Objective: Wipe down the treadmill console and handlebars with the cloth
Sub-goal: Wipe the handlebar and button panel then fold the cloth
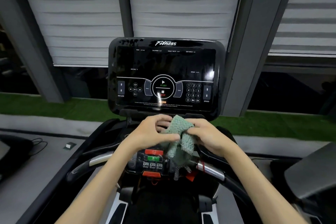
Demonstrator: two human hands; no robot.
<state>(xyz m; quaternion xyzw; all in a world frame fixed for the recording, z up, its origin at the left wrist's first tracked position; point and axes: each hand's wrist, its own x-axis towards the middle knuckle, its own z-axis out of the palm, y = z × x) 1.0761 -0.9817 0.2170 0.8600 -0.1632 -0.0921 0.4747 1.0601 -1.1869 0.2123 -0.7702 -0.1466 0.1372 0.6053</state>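
Both hands are holding the green cloth just below the console; the left hand is pinching one side with curled fingers; the right hand is gripping the other side; the cloth's loose end is hanging down over the buttons below the console; the handlebars are curving out to each side below the console.
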